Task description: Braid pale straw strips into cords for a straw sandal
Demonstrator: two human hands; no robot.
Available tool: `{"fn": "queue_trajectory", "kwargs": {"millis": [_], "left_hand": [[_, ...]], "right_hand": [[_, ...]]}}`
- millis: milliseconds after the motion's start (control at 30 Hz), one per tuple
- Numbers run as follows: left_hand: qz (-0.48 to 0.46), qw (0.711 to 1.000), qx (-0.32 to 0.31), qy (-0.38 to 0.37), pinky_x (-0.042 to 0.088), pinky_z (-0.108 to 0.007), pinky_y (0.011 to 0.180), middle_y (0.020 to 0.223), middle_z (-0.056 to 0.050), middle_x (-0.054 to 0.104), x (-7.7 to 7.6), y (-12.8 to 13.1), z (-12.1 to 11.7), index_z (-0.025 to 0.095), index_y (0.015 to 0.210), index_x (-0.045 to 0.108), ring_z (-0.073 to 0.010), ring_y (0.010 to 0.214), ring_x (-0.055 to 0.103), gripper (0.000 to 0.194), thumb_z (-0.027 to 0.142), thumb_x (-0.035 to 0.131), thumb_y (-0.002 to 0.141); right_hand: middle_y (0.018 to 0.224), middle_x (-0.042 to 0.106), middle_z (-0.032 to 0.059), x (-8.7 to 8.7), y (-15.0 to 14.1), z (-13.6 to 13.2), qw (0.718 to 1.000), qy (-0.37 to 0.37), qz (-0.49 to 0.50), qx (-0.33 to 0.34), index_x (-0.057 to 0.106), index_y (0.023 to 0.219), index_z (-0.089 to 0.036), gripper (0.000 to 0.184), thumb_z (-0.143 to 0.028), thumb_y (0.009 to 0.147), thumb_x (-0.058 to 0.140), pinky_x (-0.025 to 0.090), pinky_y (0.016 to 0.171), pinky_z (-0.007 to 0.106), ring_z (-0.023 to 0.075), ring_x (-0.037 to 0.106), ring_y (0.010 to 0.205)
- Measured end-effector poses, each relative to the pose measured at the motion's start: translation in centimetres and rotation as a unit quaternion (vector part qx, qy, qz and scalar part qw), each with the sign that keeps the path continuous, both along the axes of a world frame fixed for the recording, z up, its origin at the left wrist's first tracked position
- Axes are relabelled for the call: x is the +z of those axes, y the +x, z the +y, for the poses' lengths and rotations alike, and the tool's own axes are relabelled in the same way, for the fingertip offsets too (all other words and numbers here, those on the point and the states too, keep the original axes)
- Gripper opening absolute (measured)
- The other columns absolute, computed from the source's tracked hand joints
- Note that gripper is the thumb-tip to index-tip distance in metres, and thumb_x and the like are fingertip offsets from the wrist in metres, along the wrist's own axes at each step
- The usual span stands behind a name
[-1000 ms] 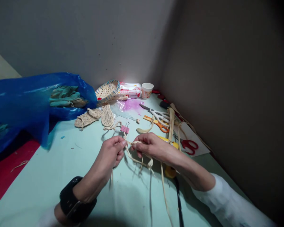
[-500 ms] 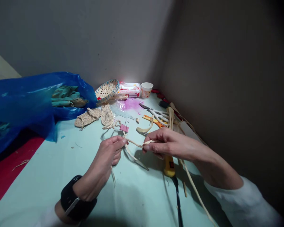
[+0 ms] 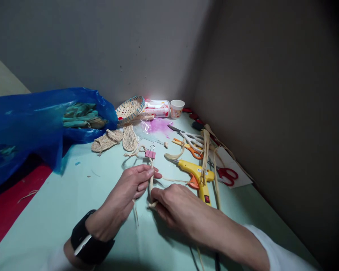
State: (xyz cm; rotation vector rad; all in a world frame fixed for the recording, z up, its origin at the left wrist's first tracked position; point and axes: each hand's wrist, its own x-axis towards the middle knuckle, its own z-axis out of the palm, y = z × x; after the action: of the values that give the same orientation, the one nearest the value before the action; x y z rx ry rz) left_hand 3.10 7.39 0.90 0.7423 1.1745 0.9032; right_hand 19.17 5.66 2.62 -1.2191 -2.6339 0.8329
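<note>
My left hand (image 3: 134,182), with a black band at the wrist, pinches pale straw strands just below a pink binder clip (image 3: 150,154). Lower and to its right, my right hand (image 3: 175,207) is closed on one straw strand (image 3: 151,183) that runs down from the left fingertips. Another thin strand (image 3: 172,180) stretches away rightward toward the glue gun. Loose ends (image 3: 136,216) hang under my left hand. Beyond the clip, a thin braided cord (image 3: 135,151) leads back to a coiled braid (image 3: 129,138).
A yellow glue gun (image 3: 196,171), orange scissors (image 3: 190,149), white-handled scissors (image 3: 190,138) and red-handled scissors (image 3: 227,176) lie at right. Behind stand a woven basket (image 3: 130,109), tissue pack (image 3: 157,109) and paper cup (image 3: 177,109). A blue plastic bag (image 3: 31,124) fills the left.
My right hand has moved down and toward me, from the strand pointing right to one pointing down. The glue gun and red-handled scissors have come into sight. My left hand keeps its pinch.
</note>
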Motion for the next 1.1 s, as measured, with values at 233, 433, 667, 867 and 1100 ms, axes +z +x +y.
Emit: {"fn": "queue_trajectory", "kwargs": {"millis": [233,433,667,867,1100], "left_hand": [[-0.018,1.000,-0.021,0.001,0.009,-0.016,0.038,0.072,-0.002,0.060,-0.4,-0.4,0.2,0.011,0.080,0.061,0.0003,0.043,0.019,0.011,0.020,0.067,0.076],[-0.049,0.998,-0.028,0.003,0.009,-0.014,0.036,0.072,-0.002,0.061,-0.4,-0.6,0.4,0.011,0.081,0.062,0.0012,0.041,0.018,0.010,0.017,0.067,0.076],[-0.072,0.997,-0.031,-0.022,0.021,-0.013,0.037,0.070,-0.001,0.059,-0.6,-1.0,0.7,0.013,0.082,0.062,-0.0002,0.041,0.027,0.005,0.013,0.065,0.078],[-0.055,0.998,-0.019,-0.038,0.021,-0.012,0.038,0.071,-0.002,0.060,-0.7,-1.0,0.8,0.013,0.084,0.060,0.0004,0.041,0.027,0.009,0.010,0.064,0.078],[-0.069,0.997,-0.028,-0.023,0.014,-0.013,0.037,0.067,0.001,0.056,-0.3,-0.9,0.6,0.014,0.085,0.056,0.0000,0.042,0.019,0.009,0.012,0.063,0.079]], "right_hand": [[0.070,0.055,-0.0007,3.4,2.4,3.2,0.975,0.012,0.128,-0.181,0.050,0.087,-0.019,0.010,-0.027,0.087,0.045,0.030,0.057,0.024,0.0119,0.045,0.061],[0.075,0.056,-0.0008,2.3,2.6,3.9,0.970,0.025,0.156,-0.187,0.047,0.091,-0.019,0.007,-0.020,0.088,0.041,0.032,0.060,0.024,0.0126,0.047,0.065],[0.080,0.065,0.0018,-0.2,1.2,4.3,0.976,-0.012,0.172,-0.134,0.065,0.087,-0.016,0.017,-0.022,0.090,0.049,0.036,0.068,0.025,0.0131,0.054,0.072],[0.083,0.066,0.0043,-1.1,0.6,3.8,0.964,0.025,0.200,-0.175,0.072,0.089,-0.017,0.018,-0.019,0.086,0.055,0.038,0.076,0.028,0.0172,0.055,0.083],[0.080,0.067,0.0048,-0.2,-0.4,3.1,0.963,0.112,0.136,-0.202,0.070,0.087,-0.017,0.016,-0.016,0.082,0.054,0.036,0.070,0.028,0.0180,0.053,0.079]]}}
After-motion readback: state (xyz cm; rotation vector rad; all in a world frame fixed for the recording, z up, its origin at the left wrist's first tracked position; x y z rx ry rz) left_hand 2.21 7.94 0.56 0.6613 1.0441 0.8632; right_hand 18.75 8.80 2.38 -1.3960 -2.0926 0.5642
